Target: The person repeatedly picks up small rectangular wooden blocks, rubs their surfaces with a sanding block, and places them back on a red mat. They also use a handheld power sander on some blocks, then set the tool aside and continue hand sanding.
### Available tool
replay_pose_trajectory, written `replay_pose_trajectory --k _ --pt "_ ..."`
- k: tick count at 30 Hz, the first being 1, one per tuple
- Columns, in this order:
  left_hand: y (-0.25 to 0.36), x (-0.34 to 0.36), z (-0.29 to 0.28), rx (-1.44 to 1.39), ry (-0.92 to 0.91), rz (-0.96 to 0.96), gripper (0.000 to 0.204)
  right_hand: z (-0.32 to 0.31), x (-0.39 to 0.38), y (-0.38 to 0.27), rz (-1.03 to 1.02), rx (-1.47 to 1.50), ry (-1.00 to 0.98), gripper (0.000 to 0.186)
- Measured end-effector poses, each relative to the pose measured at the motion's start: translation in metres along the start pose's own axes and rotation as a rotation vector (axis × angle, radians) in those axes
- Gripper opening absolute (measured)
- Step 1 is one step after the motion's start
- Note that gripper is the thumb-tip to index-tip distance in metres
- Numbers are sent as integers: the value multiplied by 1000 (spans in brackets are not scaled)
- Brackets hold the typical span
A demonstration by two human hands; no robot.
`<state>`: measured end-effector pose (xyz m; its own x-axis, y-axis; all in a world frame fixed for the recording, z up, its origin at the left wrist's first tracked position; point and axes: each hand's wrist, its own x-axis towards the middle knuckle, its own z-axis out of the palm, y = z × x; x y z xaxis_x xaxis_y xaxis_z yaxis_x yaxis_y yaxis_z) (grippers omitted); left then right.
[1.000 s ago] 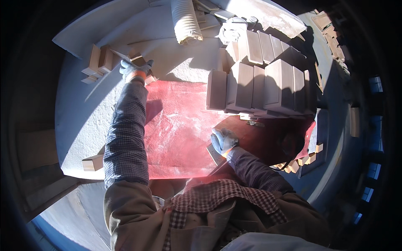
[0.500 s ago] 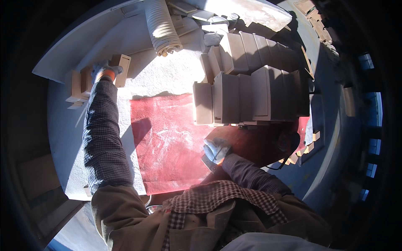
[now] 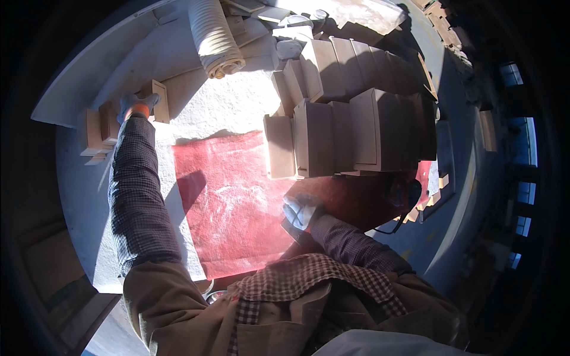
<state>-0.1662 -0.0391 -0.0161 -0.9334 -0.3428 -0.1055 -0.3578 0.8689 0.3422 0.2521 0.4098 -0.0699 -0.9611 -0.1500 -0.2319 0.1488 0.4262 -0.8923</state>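
My left hand (image 3: 138, 107), in a pale glove with an orange cuff, reaches far out to the left. Its fingers are closed on a small tan wooden box (image 3: 160, 102) standing upright at the end of a short row. Just left of the hand stand other similar wooden boxes (image 3: 94, 132). My right hand (image 3: 301, 212), gloved too, rests low over a red cloth (image 3: 231, 202) in front of me. It is closed round a flat, dark pad (image 3: 293, 231), which sticks out below the fingers; its exact kind is unclear.
Two rows of wooden drawer-like boxes (image 3: 317, 136) stand on the right of the table. A ribbed white hose (image 3: 215, 41) hangs at the back. Pale dust covers the white tabletop (image 3: 214, 104). A dark cable (image 3: 389, 230) loops at the right edge.
The whole view has shifted slightly, so table and boxes sit further left. Both hands keep their holds; the left hand and its box stay at the row's end.
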Motion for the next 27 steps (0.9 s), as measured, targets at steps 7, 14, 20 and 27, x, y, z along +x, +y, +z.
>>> replay_pose_trajectory --k 7,14,20,27 --pt "-2 -145 -54 -297 61 280 86 -4 12 -4 -167 -525 -92 19" --pt "-7 -373 -30 -60 -121 469 60 -15 15 -17 -513 -541 101 28" --pt "9 -444 -22 85 156 555 48 -14 19 -35 -257 -788 47 29" --pt "35 -526 12 -204 -27 351 54 -49 15 -3 274 -61 418 52"
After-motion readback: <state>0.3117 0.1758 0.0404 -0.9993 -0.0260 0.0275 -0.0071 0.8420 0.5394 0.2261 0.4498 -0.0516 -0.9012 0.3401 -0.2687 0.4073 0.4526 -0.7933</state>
